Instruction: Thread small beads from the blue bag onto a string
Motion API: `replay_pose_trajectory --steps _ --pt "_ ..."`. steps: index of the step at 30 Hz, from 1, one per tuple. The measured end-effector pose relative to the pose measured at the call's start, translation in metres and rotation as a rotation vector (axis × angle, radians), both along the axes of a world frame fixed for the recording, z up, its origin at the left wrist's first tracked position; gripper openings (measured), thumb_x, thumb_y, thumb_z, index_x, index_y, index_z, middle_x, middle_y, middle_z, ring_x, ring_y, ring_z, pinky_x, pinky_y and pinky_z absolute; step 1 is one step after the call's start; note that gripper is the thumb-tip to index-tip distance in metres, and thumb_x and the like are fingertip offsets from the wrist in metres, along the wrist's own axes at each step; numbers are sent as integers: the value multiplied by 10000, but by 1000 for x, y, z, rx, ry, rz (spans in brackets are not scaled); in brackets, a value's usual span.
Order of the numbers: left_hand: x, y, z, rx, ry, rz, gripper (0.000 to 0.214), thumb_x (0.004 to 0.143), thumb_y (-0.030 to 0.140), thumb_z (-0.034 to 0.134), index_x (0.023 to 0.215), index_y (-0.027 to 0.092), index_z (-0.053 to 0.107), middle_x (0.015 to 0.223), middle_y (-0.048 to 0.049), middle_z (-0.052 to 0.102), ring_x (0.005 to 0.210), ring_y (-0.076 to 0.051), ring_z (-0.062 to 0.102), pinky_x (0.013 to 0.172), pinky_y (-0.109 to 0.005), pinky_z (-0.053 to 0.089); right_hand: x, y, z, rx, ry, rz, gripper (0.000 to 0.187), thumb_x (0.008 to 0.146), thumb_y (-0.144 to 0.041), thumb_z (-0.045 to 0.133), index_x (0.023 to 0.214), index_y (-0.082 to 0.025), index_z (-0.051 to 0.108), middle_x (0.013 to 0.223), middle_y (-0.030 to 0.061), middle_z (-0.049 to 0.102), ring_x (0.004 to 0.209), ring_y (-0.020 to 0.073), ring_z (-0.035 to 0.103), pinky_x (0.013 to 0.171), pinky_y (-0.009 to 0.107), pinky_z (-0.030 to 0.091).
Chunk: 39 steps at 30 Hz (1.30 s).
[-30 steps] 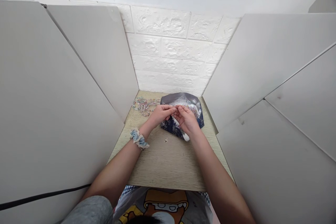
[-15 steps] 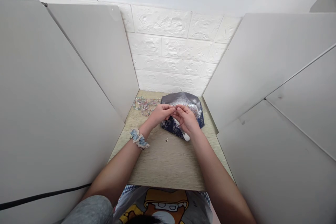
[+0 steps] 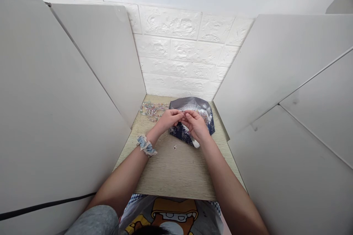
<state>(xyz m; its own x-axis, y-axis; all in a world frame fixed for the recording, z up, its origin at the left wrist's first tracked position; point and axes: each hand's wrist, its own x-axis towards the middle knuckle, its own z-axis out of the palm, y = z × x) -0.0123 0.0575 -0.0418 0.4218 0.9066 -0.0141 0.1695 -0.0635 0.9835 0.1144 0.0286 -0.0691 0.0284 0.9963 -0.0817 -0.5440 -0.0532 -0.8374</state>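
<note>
foil bag sits open under our left hand & right hand; fingertips pinch smth tiny, can't tell what.

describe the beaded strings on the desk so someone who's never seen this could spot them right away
Start at the white brick wall at the back of the wooden desk. In the desk's far left corner, left of the dark foil bag, lies the heap of beaded strings. It alone is pastel and glittery, and neither hand touches it.
</note>
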Motion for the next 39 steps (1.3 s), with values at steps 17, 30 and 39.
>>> replay_pose_trajectory --steps 17,30,39 --pt "-3 6 -8 -116 -34 -71 333 690 430 561 625 105 596 470 15 513 360 -31 380 373 -169 230 5 0 3 13 -153 -20 257 514 -296 735 691 -167 601 659 -19 611 603 92 560 697 269 471" --pt "0 3 -10 -187 -111 -123 425 711 496 530 875 107 583 666 -25 558 488 -62 504 353 -162 210 18 -3 13 300 -770 -86 145 680 -298 582 647 -163 623 917 54 552 874 164 520 800 304 398" --pt "-2 -1 -2 -142 -25 -161 314 698 428 555 702 115 577 572 6 538 415 -27 381 367 -170 192 29 -1 14 327 -995 -120 128 738 -274 527 687 -168 579 944 57 568 893 160 518 812 302 384"
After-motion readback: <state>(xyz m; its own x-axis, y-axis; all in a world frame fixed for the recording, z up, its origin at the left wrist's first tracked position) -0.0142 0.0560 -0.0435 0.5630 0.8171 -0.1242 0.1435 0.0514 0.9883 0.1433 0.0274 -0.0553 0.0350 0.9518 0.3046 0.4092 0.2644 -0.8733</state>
